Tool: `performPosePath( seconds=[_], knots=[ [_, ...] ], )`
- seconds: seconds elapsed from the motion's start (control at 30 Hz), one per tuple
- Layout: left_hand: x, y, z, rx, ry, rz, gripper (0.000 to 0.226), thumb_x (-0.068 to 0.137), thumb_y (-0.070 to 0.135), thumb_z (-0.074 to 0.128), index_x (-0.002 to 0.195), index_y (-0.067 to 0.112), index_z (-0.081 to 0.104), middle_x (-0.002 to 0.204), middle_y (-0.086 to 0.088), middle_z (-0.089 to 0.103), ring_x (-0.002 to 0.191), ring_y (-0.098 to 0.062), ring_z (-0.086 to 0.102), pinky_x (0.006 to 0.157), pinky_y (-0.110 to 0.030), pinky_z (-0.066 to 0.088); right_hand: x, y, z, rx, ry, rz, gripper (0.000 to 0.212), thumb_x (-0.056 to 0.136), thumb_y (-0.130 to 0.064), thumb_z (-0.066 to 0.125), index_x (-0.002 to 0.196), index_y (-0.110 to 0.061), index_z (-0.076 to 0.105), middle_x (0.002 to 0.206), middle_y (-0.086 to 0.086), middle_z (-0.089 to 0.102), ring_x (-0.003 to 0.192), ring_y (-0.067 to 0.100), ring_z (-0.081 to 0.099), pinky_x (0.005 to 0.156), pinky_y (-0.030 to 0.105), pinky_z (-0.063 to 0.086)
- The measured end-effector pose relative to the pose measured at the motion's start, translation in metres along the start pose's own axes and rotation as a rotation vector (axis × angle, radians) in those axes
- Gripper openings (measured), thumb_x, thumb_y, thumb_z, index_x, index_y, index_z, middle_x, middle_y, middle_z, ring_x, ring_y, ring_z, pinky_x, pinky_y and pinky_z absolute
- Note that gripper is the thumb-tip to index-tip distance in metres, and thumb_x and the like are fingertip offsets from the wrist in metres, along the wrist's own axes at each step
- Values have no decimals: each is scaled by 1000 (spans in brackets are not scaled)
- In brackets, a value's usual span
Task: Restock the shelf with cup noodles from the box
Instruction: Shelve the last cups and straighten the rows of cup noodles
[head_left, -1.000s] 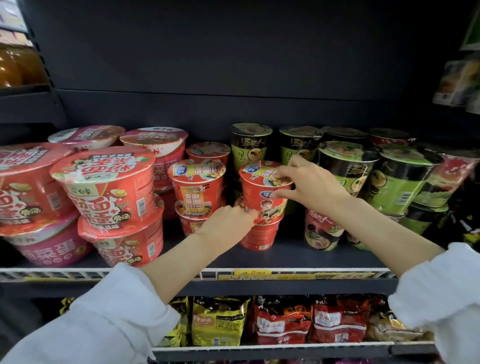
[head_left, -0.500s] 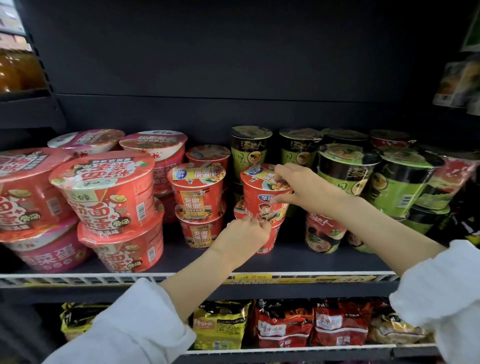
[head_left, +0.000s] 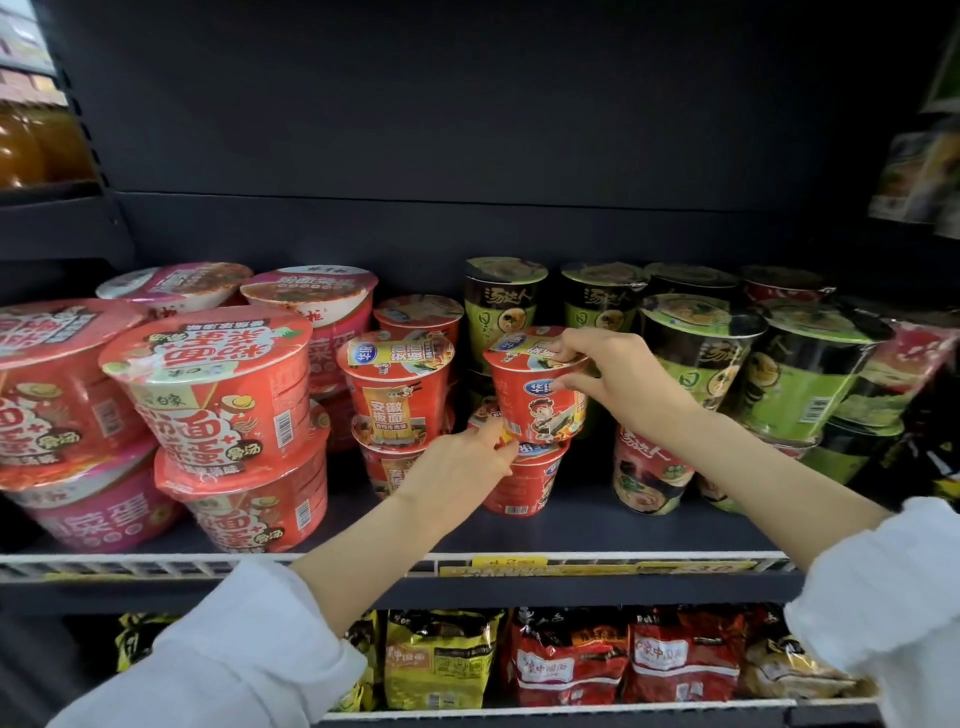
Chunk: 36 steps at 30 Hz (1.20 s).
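Cup (head_left: 535, 395) — shelf (head_left: 597, 525) lip near

Shelf (head_left: 597, 530): large bowls (head_left: 218, 395) left, tall cups (head_left: 696, 364) right.
Centre: held cup (head_left: 535, 395) atop lower cup (head_left: 524, 483).
Below: packets (head_left: 566, 670).

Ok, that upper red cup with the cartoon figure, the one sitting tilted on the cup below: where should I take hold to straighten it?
Grip the upper red cup high, at its wide lid rim, coming from the front right, as the right hand does. It tapers downward, so fingers low on the wall could slip. Packed cups on both sides leave only the front clear. The left hand touches its base.
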<state>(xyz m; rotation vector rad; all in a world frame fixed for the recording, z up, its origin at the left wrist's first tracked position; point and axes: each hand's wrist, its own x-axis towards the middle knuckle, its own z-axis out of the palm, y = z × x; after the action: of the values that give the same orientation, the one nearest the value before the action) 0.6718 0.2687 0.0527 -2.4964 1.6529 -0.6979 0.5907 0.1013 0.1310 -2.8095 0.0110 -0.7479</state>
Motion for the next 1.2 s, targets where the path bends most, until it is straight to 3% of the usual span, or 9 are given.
performPosePath(
  seconds=[0.27,0.43,0.57,0.73,0.87,0.93,1.0,1.07,1.2],
  knots=[
    [-2,-19,2,-71,-91,-66,34,101,23,39,134,17,44,134,-4,48,112,-22,58,88,-31,49,0,-4,14,20,51,-6,27,79,-14,73,98,0,61,104,12,66,99,24,60,88,36,50],
    [-5,-10,3,16,3,-171,65,89,66,33,116,10,53,113,-5,64,104,-22,59,91,-33,42,0,-4,14,5,53,-6,25,79,-13,72,97,1,61,102,11,64,97,23,59,87,34,49],
    [4,7,3,141,43,-182,62,90,62,37,114,8,54,115,-13,63,110,-30,52,94,-40,37,-1,-6,14,-10,50,-12,25,80,-13,72,98,0,61,100,11,64,95,23,59,86,34,49],
    [-1,5,9,153,-36,-72,36,84,51,60,100,19,62,84,-9,72,75,-24,67,66,-30,51,-1,-4,13,-17,50,-18,24,80,-12,71,98,1,61,100,10,64,95,21,58,85,32,48],
    [1,-16,16,-29,-86,-40,34,99,36,38,125,17,48,129,-6,57,111,-25,54,96,-32,42,-2,-4,10,-5,64,-8,23,81,-13,71,97,1,61,100,10,65,95,22,60,86,35,49],
    [1,-26,14,-108,-118,-42,35,99,31,40,131,18,46,138,-1,50,122,-22,46,104,-30,34,-2,-4,9,-5,68,1,23,80,-14,71,97,0,62,100,10,66,95,22,61,86,37,50],
    [-2,-25,9,-51,25,6,33,90,31,58,120,17,59,127,-3,59,118,-24,51,96,-35,41,-2,-4,8,-6,81,25,23,79,-17,72,95,-2,63,100,9,66,95,22,61,85,39,50],
    [-4,-16,8,-18,113,32,33,69,36,79,95,17,71,99,-2,68,93,-22,64,74,-34,52,-4,-7,11,-44,118,48,22,79,-23,73,91,-7,62,97,6,67,93,22,61,80,41,51],
    [2,-1,14,-24,156,69,33,59,39,86,81,18,74,78,-1,67,70,-19,66,54,-28,54,-3,-16,16,-198,126,-10,24,79,-34,72,90,-15,65,96,-3,66,93,17,60,73,35,51]
  ],
)
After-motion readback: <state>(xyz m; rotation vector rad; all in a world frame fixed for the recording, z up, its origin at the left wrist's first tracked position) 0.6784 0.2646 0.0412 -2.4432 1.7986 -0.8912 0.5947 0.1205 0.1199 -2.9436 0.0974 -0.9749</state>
